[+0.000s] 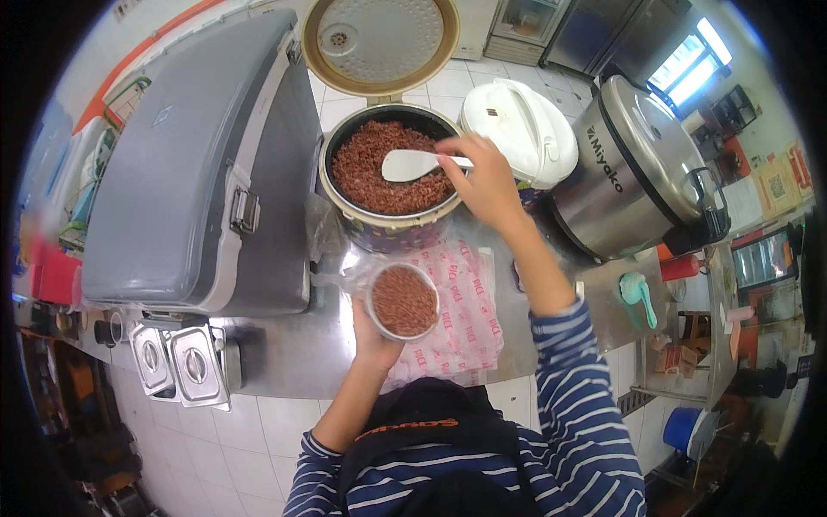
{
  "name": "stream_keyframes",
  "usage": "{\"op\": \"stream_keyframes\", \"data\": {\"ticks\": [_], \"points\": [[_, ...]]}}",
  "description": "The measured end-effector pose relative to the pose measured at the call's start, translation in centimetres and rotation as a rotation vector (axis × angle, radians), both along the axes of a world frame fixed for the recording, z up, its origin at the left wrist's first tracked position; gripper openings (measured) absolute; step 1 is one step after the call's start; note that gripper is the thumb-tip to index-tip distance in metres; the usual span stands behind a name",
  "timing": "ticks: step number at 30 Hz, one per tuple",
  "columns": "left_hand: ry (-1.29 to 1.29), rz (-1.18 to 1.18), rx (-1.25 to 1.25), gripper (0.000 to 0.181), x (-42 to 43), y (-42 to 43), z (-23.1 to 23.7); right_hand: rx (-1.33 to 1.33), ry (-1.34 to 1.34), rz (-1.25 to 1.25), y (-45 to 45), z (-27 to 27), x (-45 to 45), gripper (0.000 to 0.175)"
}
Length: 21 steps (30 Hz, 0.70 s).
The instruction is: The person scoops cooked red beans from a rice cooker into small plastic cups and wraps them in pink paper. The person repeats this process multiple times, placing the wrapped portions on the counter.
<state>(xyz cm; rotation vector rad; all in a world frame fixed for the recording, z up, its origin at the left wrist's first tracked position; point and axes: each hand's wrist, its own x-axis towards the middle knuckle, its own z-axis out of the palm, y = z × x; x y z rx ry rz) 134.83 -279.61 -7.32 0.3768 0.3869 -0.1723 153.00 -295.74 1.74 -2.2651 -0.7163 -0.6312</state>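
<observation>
My left hand point(375, 339) holds a round white bowl point(437, 304) filled with reddish-brown rice point(404, 302). Above and to the right, my right hand point(481, 174) grips the handle of a white rice paddle point(408, 165). The paddle's flat blade is over the brown rice point(365, 161) in an open rice cooker point(394, 223), whose lid point(381, 42) stands raised behind it. Whether the blade touches the rice I cannot tell. Pink-and-white printed wrapping paper point(475, 323) lies on the steel table between the bowl and my body.
A large grey insulated box point(187, 161) stands left of the cooker. To the right are a closed white rice cooker point(517, 129) and a big steel Miyako cooker point(633, 174). A turquoise scoop point(639, 297) lies at the table's right; lidded steel pans point(194, 365) are at front left.
</observation>
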Motion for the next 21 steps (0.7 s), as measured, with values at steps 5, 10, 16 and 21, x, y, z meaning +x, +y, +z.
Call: {"op": "stream_keyframes", "data": {"ticks": [5,10,16,21], "points": [[-0.679,-0.216,1.868,0.062,-1.2,-3.6,-7.7,0.168,0.656,-0.039,-4.3,-7.1,-11.4,0.025],[-0.794,-0.366,2.029,0.09,-0.7,-4.9,-11.2,0.069,0.856,-0.184,-4.0,-16.2,-19.7,0.061],[-0.715,-0.399,1.971,0.116,-1.5,-0.6,-10.6,-0.06,0.77,-0.294,-3.0,-18.5,-21.8,0.09],[-0.565,-0.461,2.147,0.111,-2.9,1.1,-9.8,-0.171,0.646,-0.328,-1.6,-16.5,-20.9,0.092]]}}
